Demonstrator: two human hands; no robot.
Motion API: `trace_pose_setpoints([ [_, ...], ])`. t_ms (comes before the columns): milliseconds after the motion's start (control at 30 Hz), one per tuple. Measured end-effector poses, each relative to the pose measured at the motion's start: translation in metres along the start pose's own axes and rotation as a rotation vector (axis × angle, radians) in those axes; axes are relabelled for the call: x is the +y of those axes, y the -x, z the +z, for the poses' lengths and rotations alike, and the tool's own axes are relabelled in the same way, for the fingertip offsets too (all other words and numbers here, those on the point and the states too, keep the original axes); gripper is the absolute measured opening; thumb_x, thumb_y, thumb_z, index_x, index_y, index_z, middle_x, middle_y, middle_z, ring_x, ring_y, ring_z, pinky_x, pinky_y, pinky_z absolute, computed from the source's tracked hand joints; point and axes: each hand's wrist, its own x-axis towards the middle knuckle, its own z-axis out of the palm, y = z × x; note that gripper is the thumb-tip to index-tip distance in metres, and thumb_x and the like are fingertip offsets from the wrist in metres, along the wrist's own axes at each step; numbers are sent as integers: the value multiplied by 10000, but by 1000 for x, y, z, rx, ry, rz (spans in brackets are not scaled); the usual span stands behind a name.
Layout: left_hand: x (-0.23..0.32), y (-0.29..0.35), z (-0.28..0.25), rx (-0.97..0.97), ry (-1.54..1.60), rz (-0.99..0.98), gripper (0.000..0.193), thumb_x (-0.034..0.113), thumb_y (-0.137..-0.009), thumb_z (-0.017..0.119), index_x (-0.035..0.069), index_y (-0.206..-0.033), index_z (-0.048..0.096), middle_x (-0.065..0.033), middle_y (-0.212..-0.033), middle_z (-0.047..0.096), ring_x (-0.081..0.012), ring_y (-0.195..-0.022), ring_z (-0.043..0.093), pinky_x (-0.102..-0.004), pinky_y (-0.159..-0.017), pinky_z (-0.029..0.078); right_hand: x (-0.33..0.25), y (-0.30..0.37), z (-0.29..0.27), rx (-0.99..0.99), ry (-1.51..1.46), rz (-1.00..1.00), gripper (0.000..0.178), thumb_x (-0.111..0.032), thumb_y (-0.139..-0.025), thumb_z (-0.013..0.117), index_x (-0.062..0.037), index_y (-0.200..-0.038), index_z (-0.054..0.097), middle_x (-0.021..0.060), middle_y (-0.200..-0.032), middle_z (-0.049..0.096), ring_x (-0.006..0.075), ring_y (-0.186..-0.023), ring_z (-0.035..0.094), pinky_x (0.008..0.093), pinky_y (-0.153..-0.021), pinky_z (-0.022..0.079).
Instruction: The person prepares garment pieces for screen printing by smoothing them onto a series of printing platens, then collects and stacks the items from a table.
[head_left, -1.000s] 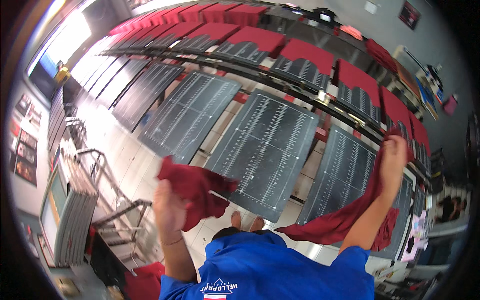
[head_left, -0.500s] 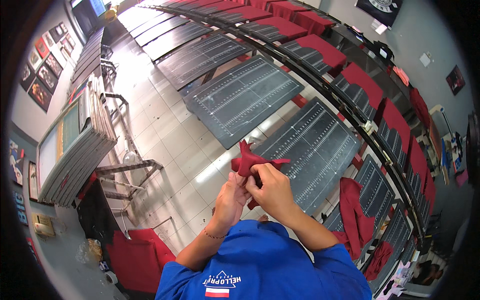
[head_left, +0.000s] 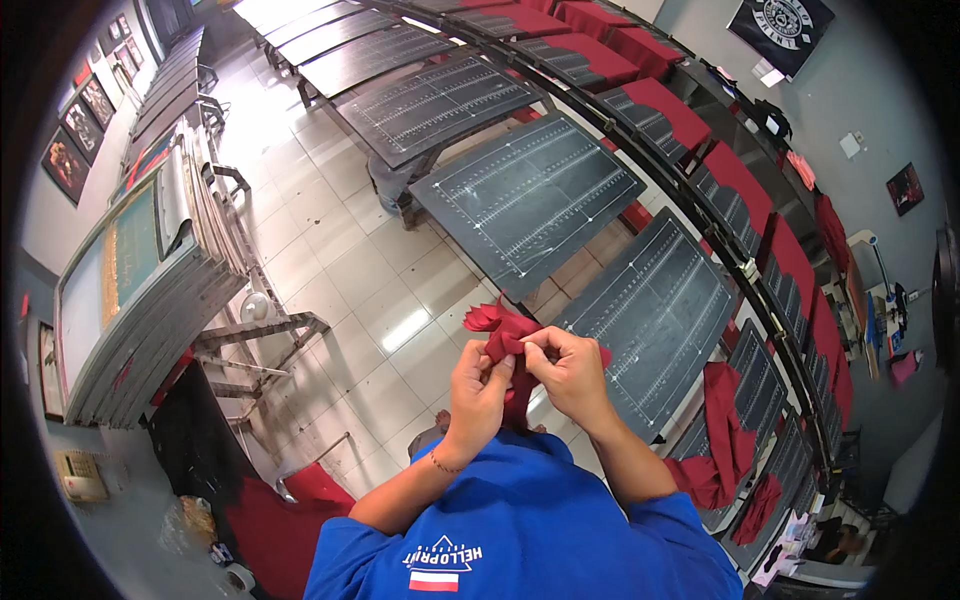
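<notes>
A piece of dark red fabric is bunched in front of my chest, pinched between both hands. My left hand grips it from the left, thumb pressed against the fingers. On the other side my right hand pinches the same cloth with thumb and forefinger, close beside the left fingertips. One gathered end sticks up above the hands, and another part hangs below them. A small corner shows to the right of my right hand. Beyond the hands lies a dark flat printing board with white ruled marks.
Another marked board is farther off, in a long row of boards along a curved black rail. Red garments lie on boards at the right. Stacked screen frames stand left, above red cloth. Tiled floor runs between.
The view has shifted a little. My hands have moved slightly apart on the red fabric, and both now pinch it at its middle. More of the cloth hangs below them.
</notes>
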Motion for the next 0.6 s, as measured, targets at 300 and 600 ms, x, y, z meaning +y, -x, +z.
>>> trace_pose_setpoints([
  [300,67,-41,-146,316,232,129,121,125,-993,559,86,-1104,583,-32,-1004,670,-113,-855,665,-258,-673,582,159,1,-106,754,-969,361,220,-159,-913,490,-24,-1025,624,109,-1008,691,241,-963,673,405,-870,534],
  [600,119,-60,-213,251,348,299,200,148,-1008,531,74,-1188,574,-108,-1147,668,-193,-997,676,-353,-829,594,213,33,-343,1737,183,897,386,-247,-939,505,79,-1076,658,229,-1100,670,363,-996,677,494,-800,577],
])
